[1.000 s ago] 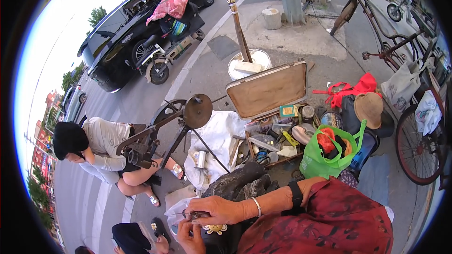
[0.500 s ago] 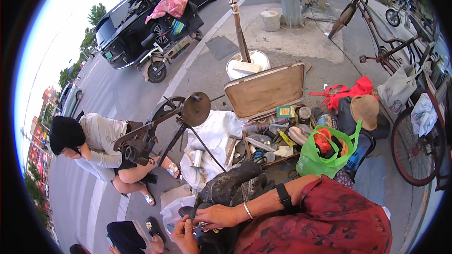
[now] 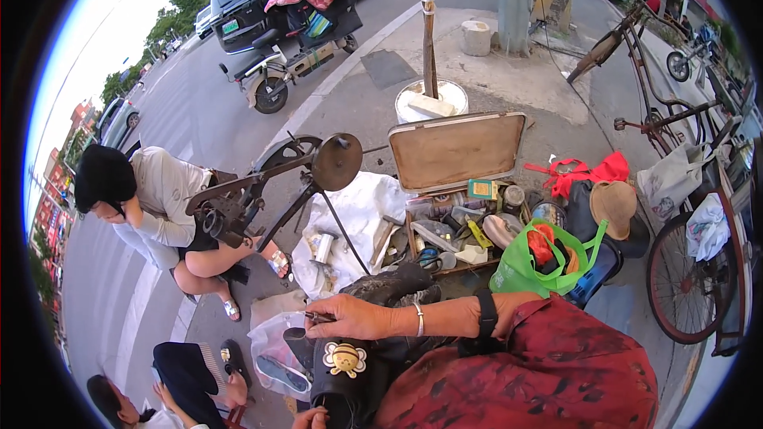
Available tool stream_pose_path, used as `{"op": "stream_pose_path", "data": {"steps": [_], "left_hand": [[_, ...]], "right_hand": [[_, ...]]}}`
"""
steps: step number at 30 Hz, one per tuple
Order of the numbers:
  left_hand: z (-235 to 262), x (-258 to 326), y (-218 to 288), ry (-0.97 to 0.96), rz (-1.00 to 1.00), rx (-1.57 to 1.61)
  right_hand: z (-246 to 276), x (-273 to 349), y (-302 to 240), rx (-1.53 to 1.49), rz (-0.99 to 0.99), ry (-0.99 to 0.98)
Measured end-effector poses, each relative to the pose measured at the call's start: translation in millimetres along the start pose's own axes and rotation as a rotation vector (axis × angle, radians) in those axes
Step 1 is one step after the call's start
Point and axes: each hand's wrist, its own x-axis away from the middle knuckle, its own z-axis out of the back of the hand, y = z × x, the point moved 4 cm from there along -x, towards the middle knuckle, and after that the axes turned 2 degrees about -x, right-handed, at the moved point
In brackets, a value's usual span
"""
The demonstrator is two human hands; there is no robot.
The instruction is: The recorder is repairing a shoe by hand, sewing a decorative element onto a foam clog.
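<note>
In my lap lies a black shoe [image 3: 334,385] with a yellow-and-white bee ornament [image 3: 345,359] on it. My right hand [image 3: 350,318] is raised above the shoe. Its fingers are closed around a small tool [image 3: 319,317] with a dark handle; the tool's working end is too small to tell. My left hand [image 3: 311,419] shows only in part at the lower edge, beside the shoe's opening. Its thumb and finger are pinched together, and what they hold cannot be made out. A clear plastic bag [image 3: 278,334] with a dark-soled shoe [image 3: 284,374] lies left of my lap.
Ahead stands an open case [image 3: 457,155] of tools and supplies, with a green bag [image 3: 517,278] to its right. A hand-cranked machine [image 3: 274,179] on thin legs stands left, near a seated person [image 3: 163,183]. Another person [image 3: 147,409] sits lower left. A bicycle [image 3: 695,278] stands at right.
My hands were close together over the shoe and have come apart. The right rose with the tool; the left dropped to the lower edge. The bee ornament now shows fully. The view has shifted.
</note>
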Motion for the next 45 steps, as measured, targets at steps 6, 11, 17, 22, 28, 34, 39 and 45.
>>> {"op": "stream_pose_path", "data": {"steps": [6, 11, 17, 22, 28, 34, 39, 45], "left_hand": [[-28, 33, -52, 0.048, 0.088, 0.053], [-50, -15, -50, -0.072, 0.217, 0.255], [-70, -39, -44, -0.078, 0.089, 0.076], [-62, -33, -48, -0.094, 0.169, 0.027], [-48, -16, -51, -0.089, 0.195, 0.349], [-51, -17, -50, 0.017, 0.170, 0.285], [-54, -20, -54, -0.046, 0.181, 0.159], [-24, 6, -36, -0.141, 0.181, 0.028]], "right_hand": [[-12, -8, -18, -0.402, -0.156, -0.168], [5, -13, -26, -0.372, -0.147, -0.111], [8, -21, -33, -0.300, -0.137, -0.199], [3, -14, -35, 0.151, -0.117, -0.193], [3, -1, -37, 0.998, 0.110, -0.317], [-10, 2, -23, 1.105, -0.051, -0.435], [-28, 7, -5, 0.842, -0.226, -0.435], [-33, 23, -2, 1.024, -0.167, -0.282]]}}
